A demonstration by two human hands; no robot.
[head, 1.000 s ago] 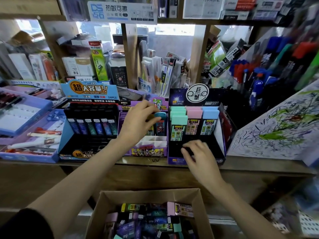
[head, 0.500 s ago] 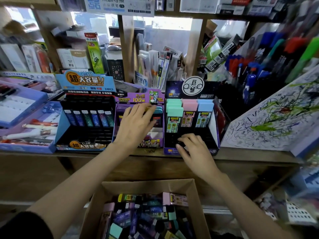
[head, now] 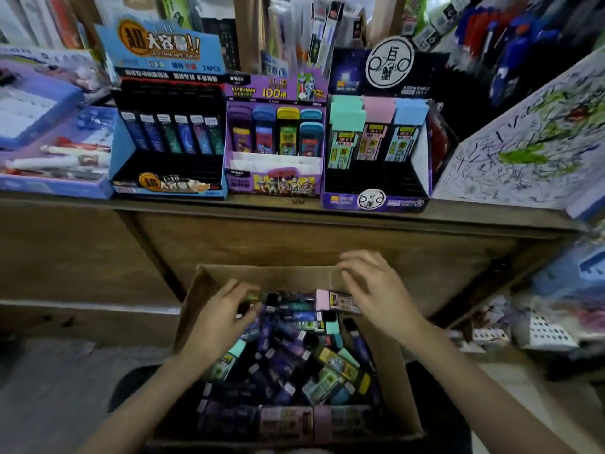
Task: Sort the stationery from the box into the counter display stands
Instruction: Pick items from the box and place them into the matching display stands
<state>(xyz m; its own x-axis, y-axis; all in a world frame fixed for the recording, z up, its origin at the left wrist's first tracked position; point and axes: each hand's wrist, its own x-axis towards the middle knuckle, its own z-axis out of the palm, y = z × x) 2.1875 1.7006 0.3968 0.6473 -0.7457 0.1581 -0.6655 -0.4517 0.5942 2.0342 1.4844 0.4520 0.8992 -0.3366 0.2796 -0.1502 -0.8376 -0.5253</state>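
A cardboard box (head: pixel 191 299) below the counter holds several loose lead cases in dark, purple, teal and yellow. My left hand (head: pixel 222 322) is down in its far left part, fingers curled over a small dark case (head: pixel 244 310); blur hides whether they grip it. My right hand (head: pixel 376 290) hovers with fingers apart at the right end of a pink-capped case (head: pixel 329 299). On the counter stand three displays: a blue stand (head: pixel 167 136) with dark cases, a purple stand (head: pixel 275 139) with colourful cases, and a dark stand (head: pixel 376 142) with teal, pink and blue cases.
The wooden counter edge (head: pixel 294 208) runs between the box and the stands. A blue tray of pens (head: pixel 55 165) sits at the left. A scribbled test pad (head: pixel 523 149) leans at the right. Marker racks and packaged stock crowd the shelves behind.
Both hands have left the display stands and dropped into the box. My view has tilted down, so the box fills the lower frame.
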